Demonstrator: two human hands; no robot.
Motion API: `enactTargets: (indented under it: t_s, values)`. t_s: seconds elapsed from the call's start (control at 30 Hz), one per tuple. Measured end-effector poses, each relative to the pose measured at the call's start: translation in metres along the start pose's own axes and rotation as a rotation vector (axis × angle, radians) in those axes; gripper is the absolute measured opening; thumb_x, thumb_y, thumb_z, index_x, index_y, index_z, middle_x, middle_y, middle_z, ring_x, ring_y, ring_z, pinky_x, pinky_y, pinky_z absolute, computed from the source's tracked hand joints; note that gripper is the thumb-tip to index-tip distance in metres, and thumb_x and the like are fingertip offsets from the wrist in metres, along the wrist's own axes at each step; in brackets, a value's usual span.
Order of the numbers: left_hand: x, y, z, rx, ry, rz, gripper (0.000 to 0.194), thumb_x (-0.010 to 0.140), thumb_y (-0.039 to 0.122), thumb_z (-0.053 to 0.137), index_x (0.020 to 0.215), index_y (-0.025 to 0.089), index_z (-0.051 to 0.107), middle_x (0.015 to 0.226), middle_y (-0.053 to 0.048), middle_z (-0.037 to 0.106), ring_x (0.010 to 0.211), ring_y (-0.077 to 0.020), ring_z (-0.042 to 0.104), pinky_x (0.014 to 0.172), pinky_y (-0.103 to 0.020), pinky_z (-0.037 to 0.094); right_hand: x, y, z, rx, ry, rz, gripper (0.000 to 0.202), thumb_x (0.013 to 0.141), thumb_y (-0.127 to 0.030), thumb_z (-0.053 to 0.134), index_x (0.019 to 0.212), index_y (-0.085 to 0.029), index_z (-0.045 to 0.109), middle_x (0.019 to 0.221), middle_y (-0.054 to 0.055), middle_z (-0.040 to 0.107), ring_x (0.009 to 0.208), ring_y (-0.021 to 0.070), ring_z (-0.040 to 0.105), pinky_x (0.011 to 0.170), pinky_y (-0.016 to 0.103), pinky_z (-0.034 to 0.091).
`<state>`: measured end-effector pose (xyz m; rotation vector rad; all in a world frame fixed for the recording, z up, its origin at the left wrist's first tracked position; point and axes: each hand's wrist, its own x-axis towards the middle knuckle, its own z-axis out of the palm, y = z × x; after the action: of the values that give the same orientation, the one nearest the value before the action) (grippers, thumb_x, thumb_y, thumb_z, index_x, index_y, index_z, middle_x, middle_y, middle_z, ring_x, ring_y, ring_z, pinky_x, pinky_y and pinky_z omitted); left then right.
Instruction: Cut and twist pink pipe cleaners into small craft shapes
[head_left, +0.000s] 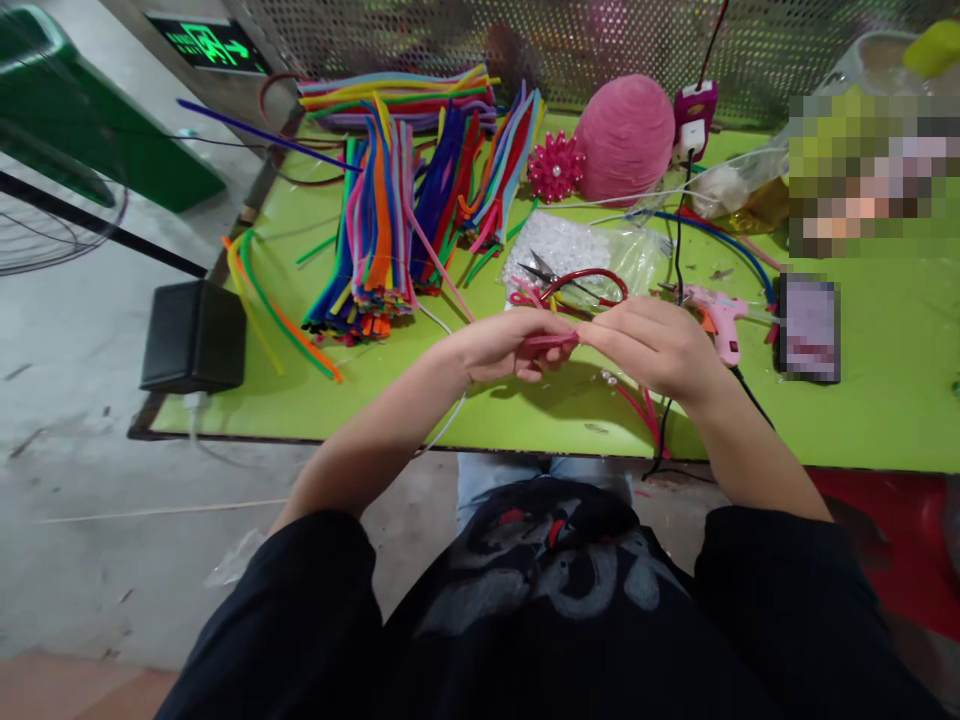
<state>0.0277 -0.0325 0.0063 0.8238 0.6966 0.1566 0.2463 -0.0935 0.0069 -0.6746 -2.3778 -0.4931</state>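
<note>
Both hands meet above the near middle of the green table. My left hand (510,345) is closed on a pink pipe cleaner (551,341), which looks folded or bunched; its exact shape is partly hidden by the fingers. The fingertips of my right hand (664,345) pinch the same piece at its right end. Just beyond the hands lie scissors with red handles (609,274), resting by a clear bag of white beads (562,245). Below the right hand are a few loose pearl beads (611,380) and pink-red pipe cleaner pieces (646,412).
Bundles of coloured pipe cleaners (382,220) lie at the left back. A pink dome (626,140) and a pink flower (556,168) stand behind. To the right are a pink glue gun (720,318) and a phone (810,330). A black box (193,335) sits at the left edge.
</note>
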Motion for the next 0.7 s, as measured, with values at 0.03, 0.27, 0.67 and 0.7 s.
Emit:
enactTargets:
  t_s: [0.03, 0.27, 0.67, 0.7]
  values:
    - [0.0, 0.0, 0.001, -0.013, -0.01, -0.023, 0.022, 0.078, 0.024, 0.077, 0.067, 0.013, 0.06, 0.057, 0.002, 0.047, 0.045, -0.0048, 0.038, 0.035, -0.012, 0.027, -0.001, 0.001, 0.0, 0.001, 0.007, -0.011, 0.014, 0.102, -0.009, 0.063, 0.114, -0.011, 0.069, 0.096, 0.008, 0.078, 0.088, 0.0199, 0.07, 0.074, 0.032, 0.056]
    - [-0.001, -0.001, 0.004, -0.098, -0.002, 0.016, 0.028, 0.079, 0.021, 0.079, 0.065, 0.014, 0.057, 0.059, 0.003, 0.045, 0.043, -0.0026, 0.033, 0.031, -0.01, 0.022, -0.002, 0.003, 0.002, -0.02, 0.014, -0.015, 0.012, 0.101, -0.006, 0.062, 0.11, -0.012, 0.068, 0.09, 0.007, 0.077, 0.082, 0.019, 0.068, 0.072, 0.033, 0.055]
    - [0.001, 0.002, 0.003, -0.15, 0.09, -0.012, 0.028, 0.082, 0.012, 0.071, 0.06, 0.013, 0.054, 0.055, 0.004, 0.044, 0.039, -0.0006, 0.032, 0.03, -0.008, 0.019, -0.004, 0.001, 0.012, -0.013, -0.023, 0.075, 0.012, 0.102, -0.01, 0.061, 0.11, -0.015, 0.068, 0.094, 0.007, 0.077, 0.083, 0.0194, 0.07, 0.074, 0.032, 0.056]
    - [0.001, 0.002, 0.003, -0.161, 0.09, -0.02, 0.027, 0.081, 0.012, 0.072, 0.061, 0.013, 0.055, 0.055, 0.004, 0.044, 0.039, -0.0009, 0.033, 0.03, -0.008, 0.019, -0.004, 0.001, 0.014, 0.019, -0.005, 0.096, 0.011, 0.103, -0.011, 0.061, 0.11, -0.016, 0.068, 0.093, 0.007, 0.077, 0.084, 0.0191, 0.07, 0.074, 0.031, 0.056]
